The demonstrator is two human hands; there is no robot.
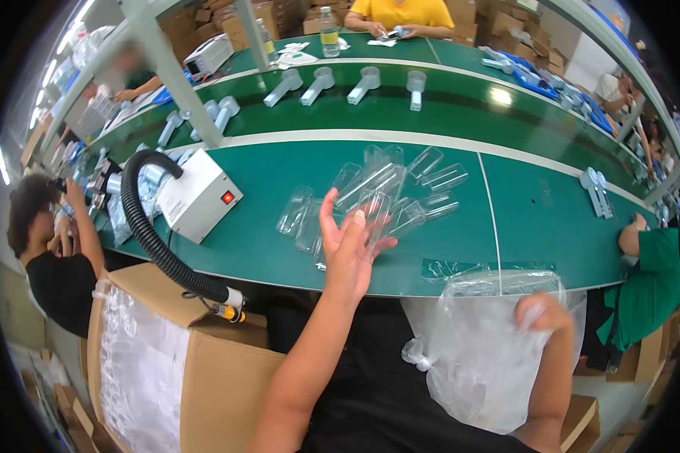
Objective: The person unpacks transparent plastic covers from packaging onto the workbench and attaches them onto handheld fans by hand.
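My left hand (353, 240) is at the near side of a pile of clear plastic tubes (389, 177) on the green table. Its fingers are curled round one clear tube (373, 208), with the thumb on top. My right hand (542, 312) is closed on the rim of a clear plastic bag (480, 355) that hangs over the table's front edge. Motion blurs the fingers of that hand. More tubes lie loosely left of my left hand.
A white box with a red switch (227, 198) and a black hose (140, 215) stands left. An open carton (193, 355) is below. Pale blue parts (366, 84) line the belt (461, 98) behind. Several people sit around, one in yellow opposite.
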